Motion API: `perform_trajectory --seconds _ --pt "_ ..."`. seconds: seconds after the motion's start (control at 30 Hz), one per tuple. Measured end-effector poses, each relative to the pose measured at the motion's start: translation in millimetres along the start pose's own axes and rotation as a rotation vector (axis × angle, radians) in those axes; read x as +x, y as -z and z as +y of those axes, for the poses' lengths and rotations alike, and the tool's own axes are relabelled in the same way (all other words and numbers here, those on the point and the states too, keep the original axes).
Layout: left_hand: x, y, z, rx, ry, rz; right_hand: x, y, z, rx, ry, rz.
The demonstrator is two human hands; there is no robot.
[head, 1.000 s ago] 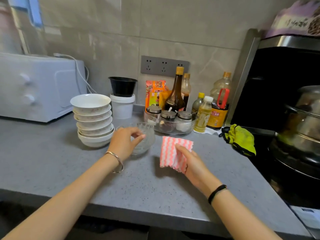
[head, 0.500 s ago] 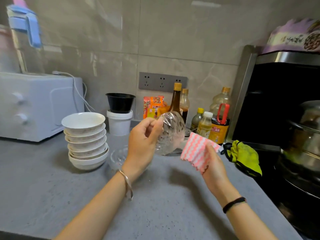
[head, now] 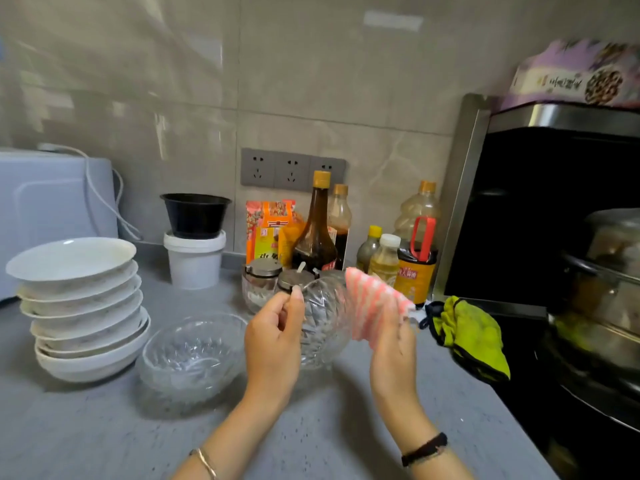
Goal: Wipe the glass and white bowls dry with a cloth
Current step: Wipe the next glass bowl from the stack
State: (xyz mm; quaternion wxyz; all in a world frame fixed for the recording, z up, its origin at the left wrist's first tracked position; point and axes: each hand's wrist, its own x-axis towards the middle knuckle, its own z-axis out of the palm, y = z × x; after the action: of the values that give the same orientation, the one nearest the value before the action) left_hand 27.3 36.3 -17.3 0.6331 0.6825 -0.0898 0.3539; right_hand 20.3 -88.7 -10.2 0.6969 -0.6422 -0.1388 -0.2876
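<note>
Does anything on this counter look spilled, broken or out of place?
Nothing looks spilled or broken. The stack of white bowls sits unevenly, rims tilted different ways. A yellow-green rag lies crumpled at the counter edge beside the stove.

Soft, even indoor light, fairly bright — pale glare patches on the wall tiles [head: 393, 20]. Faint shadows on the counter [head: 104, 445] around the white bowls [head: 72, 259]. Small glints on the glass bowl [head: 325, 320]. Stove side [head: 536, 209] dark, detail lost. Motion blur smears upper left, the purple box [head: 575, 74], the cloth [head: 374, 306]. Wide-angle bend at edges — hood frame [head: 460, 188] leans.
</note>
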Motion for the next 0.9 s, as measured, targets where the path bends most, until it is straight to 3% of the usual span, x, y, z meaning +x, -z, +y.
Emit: perform_trajectory --seconds 0.07,0.17,0.37,0.47,0.67,0.73,0.83,0.9 --pt "-3.5 0.4 2.5 0.003 -0.003 -0.015 -9.8 -6.9 -2.1 -0.072 0.091 -0.134" --pt "-7.8 1.5 3.5 -0.018 0.024 0.025 -20.6 -11.4 2.7 -0.394 0.31 -0.275" --pt "-13.1 0.9 3.7 -0.023 -0.031 0.021 -18.5 -4.5 5.9 -0.469 0.324 -0.122" --pt "-17.4 -5.2 1.3 -0.023 -0.041 0.014 -23.2 -9.4 8.7 -0.537 0.264 -0.141" --pt "-21.1 -5.4 -0.8 -0.044 -0.016 -0.049 -28.2 -25.3 1.1 -0.769 0.639 -0.185" --pt "-20.6 -4.7 2.0 -0.064 -0.009 -0.021 -19.7 -15.9 5.1 -0.648 0.553 -0.145" --pt "-20.6 -4.1 6.0 -0.089 -0.009 -0.013 -10.1 -1.7 11.5 -0.318 0.26 -0.07" --pt "-21.0 -4.5 7.8 -0.078 -0.016 -0.025 -14.9 -3.3 11.6 -0.265 0.203 -0.079"
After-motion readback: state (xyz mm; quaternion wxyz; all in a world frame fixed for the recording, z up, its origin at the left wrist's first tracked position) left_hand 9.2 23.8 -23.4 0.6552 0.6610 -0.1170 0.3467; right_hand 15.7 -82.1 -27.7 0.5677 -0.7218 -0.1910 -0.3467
